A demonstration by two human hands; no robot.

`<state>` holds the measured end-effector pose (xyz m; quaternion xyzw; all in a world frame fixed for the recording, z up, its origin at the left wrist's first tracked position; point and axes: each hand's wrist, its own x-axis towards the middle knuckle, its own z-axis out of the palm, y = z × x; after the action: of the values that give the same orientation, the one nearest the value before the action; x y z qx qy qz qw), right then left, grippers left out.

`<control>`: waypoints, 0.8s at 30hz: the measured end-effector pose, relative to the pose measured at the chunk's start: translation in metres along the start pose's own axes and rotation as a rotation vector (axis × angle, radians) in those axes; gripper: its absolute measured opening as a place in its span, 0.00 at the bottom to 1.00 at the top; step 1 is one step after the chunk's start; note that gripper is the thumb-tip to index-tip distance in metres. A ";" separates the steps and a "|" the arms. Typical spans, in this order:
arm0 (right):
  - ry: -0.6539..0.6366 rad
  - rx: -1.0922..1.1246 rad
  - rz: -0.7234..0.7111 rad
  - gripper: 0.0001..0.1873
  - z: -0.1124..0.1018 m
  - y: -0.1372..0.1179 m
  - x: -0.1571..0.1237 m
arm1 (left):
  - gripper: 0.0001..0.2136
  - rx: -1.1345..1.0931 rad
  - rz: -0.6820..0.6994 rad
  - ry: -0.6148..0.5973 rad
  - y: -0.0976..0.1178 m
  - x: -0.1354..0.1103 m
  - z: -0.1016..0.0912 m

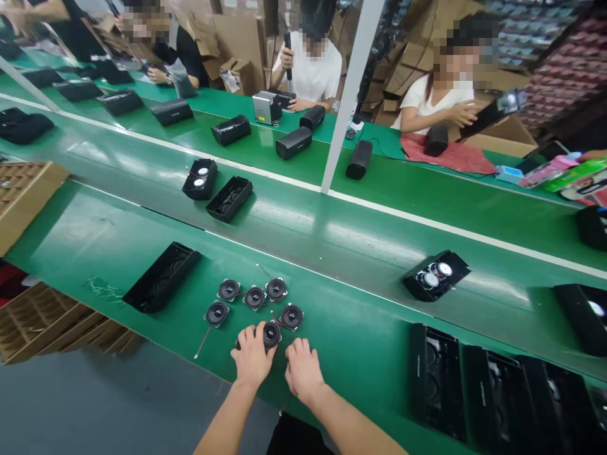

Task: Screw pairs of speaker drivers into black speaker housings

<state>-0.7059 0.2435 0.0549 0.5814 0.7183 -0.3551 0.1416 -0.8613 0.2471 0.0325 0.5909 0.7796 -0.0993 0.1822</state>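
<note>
My left hand [252, 359] is closed around a small round speaker driver [272, 335] at the near edge of the green bench; a dark part also shows under its fingertips. Beside it, my right hand [303, 370] has its fingers curled down, and what they hold is hidden. A thin wire with a white plug [281, 412] hangs below that hand. Just beyond lie several more drivers, among them one speaker driver [291, 316] by my hands and another speaker driver [217, 313] with a red lead. An open black speaker housing [162, 278] rests to the left.
Black housings [439, 379] stand in a row at the right. Along the conveyor [303, 227] sit an open housing [230, 199] and a housing with two drivers fitted [436, 276]. A white post [348, 101] rises beyond. Cardboard trays [28, 202] are at left; co-workers sit opposite.
</note>
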 end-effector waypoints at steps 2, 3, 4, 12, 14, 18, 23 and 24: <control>0.053 0.001 0.075 0.18 -0.012 0.014 0.005 | 0.24 0.024 0.012 0.020 0.001 0.000 0.000; 0.081 0.002 0.119 0.19 -0.020 0.020 0.009 | 0.23 0.036 0.015 0.030 0.001 0.000 0.001; 0.104 0.004 0.156 0.22 -0.029 0.024 0.014 | 0.23 0.047 0.016 0.039 0.002 0.000 0.001; 0.050 0.006 0.202 0.36 -0.059 -0.004 0.057 | 0.26 0.079 0.035 0.049 0.005 0.003 0.001; 0.050 0.041 0.190 0.36 -0.057 -0.010 0.062 | 0.24 0.088 0.035 0.067 0.005 0.004 0.001; 0.104 0.191 0.167 0.33 -0.054 -0.001 0.061 | 0.21 0.083 0.080 0.096 0.007 -0.005 0.009; 0.255 0.509 0.171 0.34 -0.041 0.050 0.009 | 0.19 0.024 0.152 0.124 0.008 -0.045 0.019; 0.300 0.578 0.173 0.34 -0.036 0.064 -0.009 | 0.20 0.002 0.167 0.136 0.008 -0.053 0.019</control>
<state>-0.6360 0.2660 0.0639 0.7022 0.5485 -0.4412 -0.1069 -0.8378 0.1952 0.0367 0.6594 0.7381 -0.0440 0.1360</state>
